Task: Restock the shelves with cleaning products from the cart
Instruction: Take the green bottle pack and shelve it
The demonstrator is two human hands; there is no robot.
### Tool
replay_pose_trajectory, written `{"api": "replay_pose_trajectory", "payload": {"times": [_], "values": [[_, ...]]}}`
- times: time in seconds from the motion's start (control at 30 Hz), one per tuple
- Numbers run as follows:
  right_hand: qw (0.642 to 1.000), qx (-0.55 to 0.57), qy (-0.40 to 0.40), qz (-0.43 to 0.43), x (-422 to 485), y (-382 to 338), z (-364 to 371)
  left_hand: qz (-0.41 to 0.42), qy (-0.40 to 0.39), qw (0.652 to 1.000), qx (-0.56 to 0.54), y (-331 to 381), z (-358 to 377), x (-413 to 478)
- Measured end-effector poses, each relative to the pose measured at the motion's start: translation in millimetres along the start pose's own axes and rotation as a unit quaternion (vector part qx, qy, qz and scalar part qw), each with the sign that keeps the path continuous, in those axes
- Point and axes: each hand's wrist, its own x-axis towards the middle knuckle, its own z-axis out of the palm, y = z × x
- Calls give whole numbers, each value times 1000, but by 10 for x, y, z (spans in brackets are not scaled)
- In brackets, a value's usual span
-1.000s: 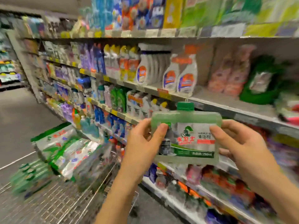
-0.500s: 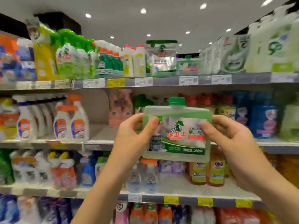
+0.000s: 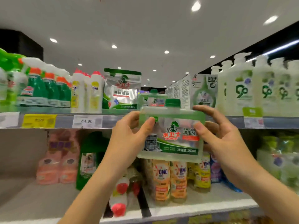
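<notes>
On the top shelf (image 3: 64, 121): tall white pump bottles (image 3: 242, 88) at the right, then white cartons (image 3: 191, 89), a silver-and-green pouch (image 3: 122, 89), and white bottles with red caps (image 3: 95, 92) further left; a white 44.90 price tag (image 3: 87, 121) sits on the grey front rail.
Lower shelf (image 3: 40, 199): pink bottles (image 3: 61, 159), a dark green bottle (image 3: 89, 159) and orange-labelled OMO bottles (image 3: 169, 177) stand on it.
Flat pale-green plastic bottle (image 3: 171, 136): upright, label facing the camera, held in the air in front of the top shelf's rail; a matching bottle (image 3: 153, 97) stands on that shelf just behind it, between the pouch and the cartons.
Left hand (image 3: 129, 139): fingers (image 3: 149, 125) clamped on the held bottle's left edge, thumb on the front.
Right hand (image 3: 226, 143): fingers (image 3: 205, 109) clamped on the right edge, thumb on the label, index finger over the top corner.
Green screw cap (image 3: 172, 102): on the held bottle's neck.
</notes>
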Motion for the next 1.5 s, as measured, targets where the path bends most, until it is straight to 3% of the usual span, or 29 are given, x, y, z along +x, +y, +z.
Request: {"api": "replay_pose_trajectory", "payload": {"times": [0.13, 0.33, 0.47, 0.63, 0.8, 0.87, 0.97, 1.13, 1.5], "values": [[1000, -6, -6, -22, 609, 133, -50, 27, -25, 999, 11, -98, 2, 604], [999, -30, -13, -34, 1526, 217, -142, 95, 4, 985, 146, -123, 168, 1438], [996, -73, -43, -17, 1908, 403, -127, 110, 5, 948, 300, -175, 302, 1791], [992, -76, -96, 43, 2018, 666, -173, 58, -43, 922, 380, -288, 342, 1875], [983, -92, -146, 67, 2044, 791, -203, 43, -108, 852, 510, -311, 430, 1830], [959, -230, -168, 5, 2085, 792, -219, 48, -102, 815, 568, -286, 478, 1818], [860, -453, -201, -122, 2161, 745, -187, 39, -117, 768, 628, -268, 527, 1805], [775, -566, -224, -167, 2287, 719, -79, 13, -109, 765, 634, -348, 599, 1912], [721, -641, -228, -133, 2594, 1052, 234, -72, -87, 731, 673, -734, 829, 2338]]}}
